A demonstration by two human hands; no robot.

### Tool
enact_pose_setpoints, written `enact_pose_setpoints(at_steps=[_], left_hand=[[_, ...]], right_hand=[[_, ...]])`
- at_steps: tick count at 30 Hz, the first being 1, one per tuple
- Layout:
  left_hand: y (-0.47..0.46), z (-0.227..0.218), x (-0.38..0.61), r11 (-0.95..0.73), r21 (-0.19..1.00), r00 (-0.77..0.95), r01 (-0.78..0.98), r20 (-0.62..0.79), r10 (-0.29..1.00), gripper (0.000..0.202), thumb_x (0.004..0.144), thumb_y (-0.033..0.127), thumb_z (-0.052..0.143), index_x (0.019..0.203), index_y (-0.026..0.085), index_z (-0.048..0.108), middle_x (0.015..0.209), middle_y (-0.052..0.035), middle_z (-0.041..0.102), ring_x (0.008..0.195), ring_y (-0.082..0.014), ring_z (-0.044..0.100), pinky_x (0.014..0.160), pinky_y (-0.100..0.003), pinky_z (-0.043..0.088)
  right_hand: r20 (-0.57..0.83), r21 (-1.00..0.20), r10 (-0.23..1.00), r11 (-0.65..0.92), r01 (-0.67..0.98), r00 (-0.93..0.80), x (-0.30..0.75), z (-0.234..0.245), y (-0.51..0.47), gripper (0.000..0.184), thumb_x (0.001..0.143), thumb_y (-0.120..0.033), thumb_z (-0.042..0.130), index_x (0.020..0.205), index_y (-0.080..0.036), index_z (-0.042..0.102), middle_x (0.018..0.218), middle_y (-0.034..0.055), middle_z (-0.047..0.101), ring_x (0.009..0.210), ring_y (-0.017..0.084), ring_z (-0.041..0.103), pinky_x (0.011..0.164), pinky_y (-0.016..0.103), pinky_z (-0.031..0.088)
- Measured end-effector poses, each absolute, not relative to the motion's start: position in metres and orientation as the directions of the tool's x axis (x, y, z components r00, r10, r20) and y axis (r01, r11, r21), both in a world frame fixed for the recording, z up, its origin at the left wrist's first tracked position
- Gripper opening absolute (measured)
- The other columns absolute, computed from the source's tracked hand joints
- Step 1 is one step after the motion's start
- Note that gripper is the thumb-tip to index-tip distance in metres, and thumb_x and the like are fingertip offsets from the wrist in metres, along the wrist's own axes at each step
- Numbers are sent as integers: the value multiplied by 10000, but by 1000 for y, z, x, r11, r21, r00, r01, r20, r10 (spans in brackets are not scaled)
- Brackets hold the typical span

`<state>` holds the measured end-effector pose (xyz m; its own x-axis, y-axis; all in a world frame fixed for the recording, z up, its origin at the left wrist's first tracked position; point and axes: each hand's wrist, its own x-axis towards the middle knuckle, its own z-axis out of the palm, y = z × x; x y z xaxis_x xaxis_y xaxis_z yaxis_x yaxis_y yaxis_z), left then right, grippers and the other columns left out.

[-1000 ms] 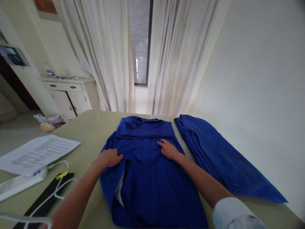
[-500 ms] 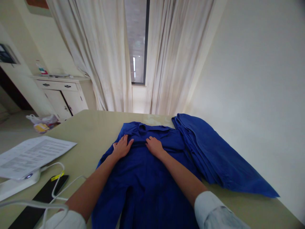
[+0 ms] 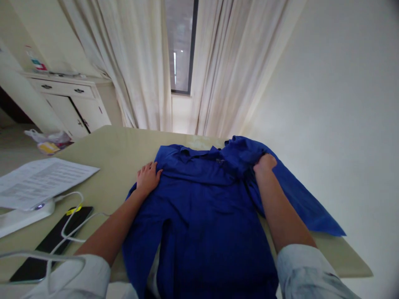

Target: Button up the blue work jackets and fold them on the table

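Note:
A blue shirt (image 3: pixel 199 207) lies spread on the pale green table (image 3: pixel 115 153), collar toward the window. My left hand (image 3: pixel 147 177) rests flat on its left shoulder with the fingers stretched out. My right hand (image 3: pixel 264 163) is closed in a fist on the cloth at the shirt's right shoulder, where it meets a second blue garment (image 3: pixel 296 199) lying along the table's right side. Which of the two pieces of cloth the fist holds is not plain.
At the left of the table lie a printed sheet (image 3: pixel 40 178), a white device (image 3: pixel 21 216) with a white cable (image 3: pixel 67 226), and a black phone (image 3: pixel 51 243). A white cabinet (image 3: pixel 71 104) and curtains (image 3: pixel 137 66) stand behind. The table's right edge (image 3: pixel 352 265) is close.
Both hands moved apart from the collar area: the left slid to the shirt's left shoulder, the right swung to the right and closed on blue cloth. The collar end now lies unfolded and flatter.

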<state>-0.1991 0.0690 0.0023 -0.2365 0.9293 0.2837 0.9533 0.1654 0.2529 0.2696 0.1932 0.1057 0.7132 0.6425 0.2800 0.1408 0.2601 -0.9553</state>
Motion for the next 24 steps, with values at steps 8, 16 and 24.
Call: enact_pose_setpoints(at_steps=[8, 16, 24], left_hand=[[51, 13, -181, -357, 211, 319, 910, 197, 927, 553, 1036, 559, 447, 1520, 308, 539, 1541, -73, 584, 1436, -309, 495, 1272, -596, 187], [53, 30, -183, 66, 99, -74, 993, 81, 994, 861, 924, 835, 413, 1485, 204, 584, 1495, -223, 581, 1353, -486, 523, 1166, -797, 143], [88, 36, -119, -305, 321, 263, 897, 167, 950, 368, 884, 448, 732, 1222, 304, 755, 1237, -83, 737, 1229, -315, 636, 1095, -446, 469]], right_hand=[[349, -905, 821, 170, 390, 453, 278, 89, 105, 496, 890, -337, 653, 1368, -213, 606, 1376, 131, 626, 1170, 245, 655, 974, 451, 577], [72, -338, 943, 329, 882, -325, 219, 37, 49, 722, 976, -642, 592, 1536, -191, 526, 1557, 215, 503, 1432, 375, 515, 1180, 532, 426], [146, -600, 942, 328, 730, -303, 158, 26, 111, 552, 974, -353, 640, 1501, -208, 563, 1418, 167, 653, 1237, 290, 671, 1068, 455, 528]])
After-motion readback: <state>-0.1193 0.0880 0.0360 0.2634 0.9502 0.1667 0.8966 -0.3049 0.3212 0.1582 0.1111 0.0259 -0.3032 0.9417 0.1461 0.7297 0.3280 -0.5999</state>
